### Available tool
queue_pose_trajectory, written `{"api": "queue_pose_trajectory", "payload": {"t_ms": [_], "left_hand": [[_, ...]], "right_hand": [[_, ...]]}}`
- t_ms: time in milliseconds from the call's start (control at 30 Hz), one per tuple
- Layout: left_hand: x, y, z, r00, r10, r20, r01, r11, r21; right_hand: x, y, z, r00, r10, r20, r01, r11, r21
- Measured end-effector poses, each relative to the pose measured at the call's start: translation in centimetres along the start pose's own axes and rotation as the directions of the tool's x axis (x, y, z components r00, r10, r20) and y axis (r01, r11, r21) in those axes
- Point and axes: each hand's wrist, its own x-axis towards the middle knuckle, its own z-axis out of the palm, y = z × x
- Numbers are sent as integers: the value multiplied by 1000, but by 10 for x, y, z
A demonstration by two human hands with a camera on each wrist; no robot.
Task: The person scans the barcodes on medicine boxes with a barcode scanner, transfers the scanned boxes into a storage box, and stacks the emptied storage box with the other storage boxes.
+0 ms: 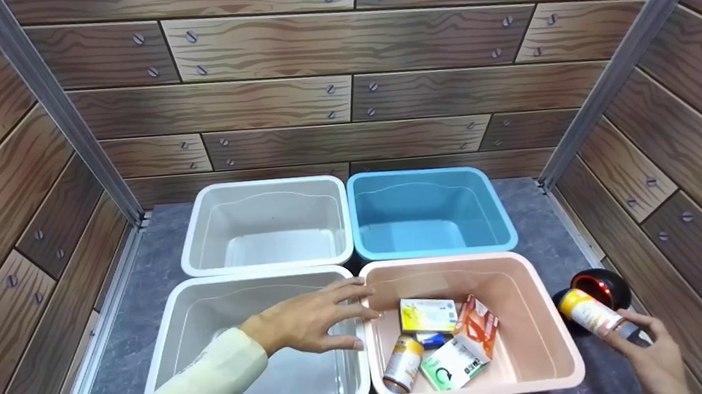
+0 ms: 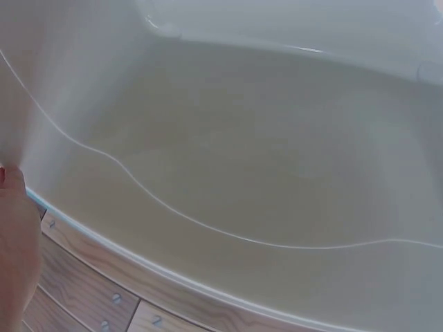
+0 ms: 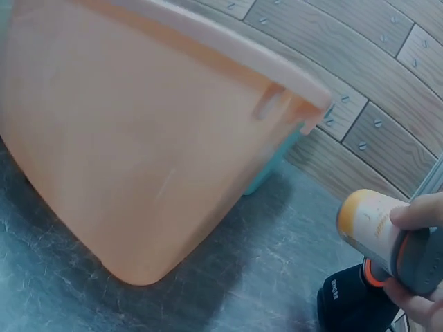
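A pink bin [image 1: 529, 314] is standing on the table, with a front grey bin [image 1: 303, 382] sitting directly to its left, a blue bin [image 1: 417, 235] sitting behind it and a rear grey bin [image 1: 280, 246] lying diagonally behind and left. The left forearm is slanting over the front grey bin, and the left hand [image 1: 310, 319] is hovering at the pink bin's left rim, palm down, its fingers spreading and pointing toward that bin; whether they are touching the rim I cannot tell. Right of the pink bin, the right hand [image 1: 654, 348] is pinching the dark end of a bottle between thumb and fingers. A black device [image 1: 619, 285], glowing red, is standing beyond that hand, also right of the pink bin. Inside the pink bin, a yellow-white box [image 1: 428, 314], a red-white box [image 1: 477, 328] and a green-white box [image 1: 455, 364] are lying beside a similar bottle [image 1: 404, 365]. The pinched orange-ended bottle [image 1: 597, 318] is tilting outside the pink bin's right wall, just before the device; its long axis is running obliquely, the orange end pointing forward and leftward, the dark end pointing back toward the person's right.
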Motion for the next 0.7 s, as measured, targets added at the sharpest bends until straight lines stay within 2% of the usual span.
{"api": "queue_pose_trajectory", "payload": {"t_ms": [100, 200, 300, 367, 433, 567, 633, 700], "left_hand": [[0, 0, 0, 1000, 4, -6, -4, 1000, -5], [0, 0, 0, 1000, 2, -6, -2, 1000, -5], [-1, 1, 1, 1000, -3, -3, 3, 1000, 7], [-1, 1, 1, 1000, -3, -2, 3, 1000, 14], [0, 1, 1, 1000, -1, -3, 1, 1000, 17], [0, 1, 1, 1000, -1, -1, 1, 1000, 12], [0, 1, 1, 1000, -1, -1, 1, 1000, 12], [0, 1, 1, 1000, -3, 2, 3, 1000, 12]], "right_hand": [[-1, 3, 1, 996, -70, -58, 62, 990, -127], [-1, 7, 5, 983, -167, -79, 141, 954, -266], [-1, 10, 9, 971, -228, -73, 194, 927, -320], [0, 12, 11, 969, -235, -78, 200, 929, -311], [1, 12, 11, 974, -204, -98, 162, 932, -325], [3, 12, 8, 988, -7, -151, -28, 974, -225], [4, 12, 8, 984, 112, -139, -123, 990, -73], [4, 13, 9, 974, 191, -119, -182, 980, 79]]}}
